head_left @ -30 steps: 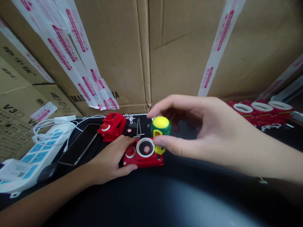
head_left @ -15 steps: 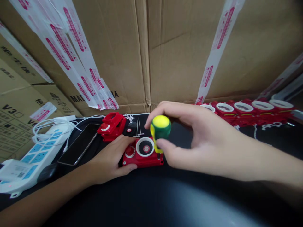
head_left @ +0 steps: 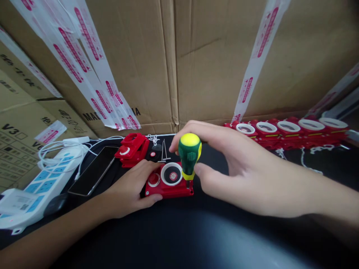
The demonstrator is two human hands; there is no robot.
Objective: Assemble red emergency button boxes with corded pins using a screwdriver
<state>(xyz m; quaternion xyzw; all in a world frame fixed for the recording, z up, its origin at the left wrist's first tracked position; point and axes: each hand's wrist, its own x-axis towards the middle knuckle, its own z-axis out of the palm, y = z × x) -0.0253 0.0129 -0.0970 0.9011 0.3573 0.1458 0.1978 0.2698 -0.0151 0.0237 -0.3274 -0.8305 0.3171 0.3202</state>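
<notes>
A stubby screwdriver (head_left: 188,155) with a green and yellow handle stands upright, its tip at the right end of a red plastic housing (head_left: 171,191). My right hand (head_left: 224,160) has its thumb against the handle, with the index finger curled round behind; the other fingers are mostly hidden. On the housing are a white ring with a dark round centre and a smaller red button. My left hand (head_left: 134,190) grips the housing's left end between thumb and fingers, pressing it to the black table (head_left: 168,231).
Behind my left hand lie more red housing parts (head_left: 133,147) and long screws (head_left: 165,151). A phone (head_left: 94,172) and a white power strip (head_left: 53,175) are at left. A row of several red units (head_left: 288,129) stands at right, before large cardboard boxes (head_left: 207,67).
The screwdriver handle has turned, its yellow stripe passing from the left side to the right. My right thumb and fingers have shifted slightly round it. My left hand and the housing stay put.
</notes>
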